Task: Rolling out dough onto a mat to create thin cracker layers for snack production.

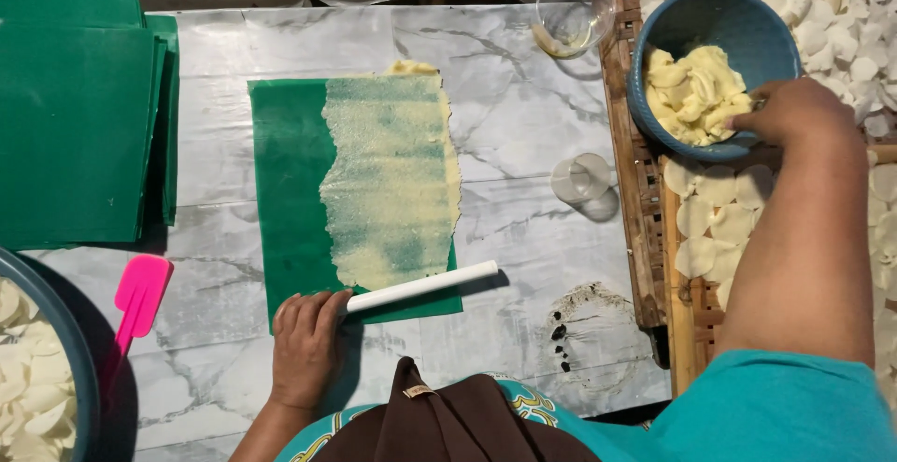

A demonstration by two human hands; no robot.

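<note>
My left hand [306,345] grips one end of a white plastic pipe roller [425,286], which lies across the near edge of a green sheet [285,191]. A thin layer of pale yellow dough [392,177] is spread over the right part of that sheet. My right hand [790,112] reaches into a blue bowl [738,18] at the upper right, fingers closed on the lump of yellow dough [693,93] inside it.
A stack of green sheets [79,107] lies at the left. A pink spatula [135,303] rests beside a blue bowl of white chips [37,378]. A small clear cup [579,179] and a glass bowl [572,9] stand on the marble surface [523,98]. Round white chips [719,214] cover bamboo racks at the right.
</note>
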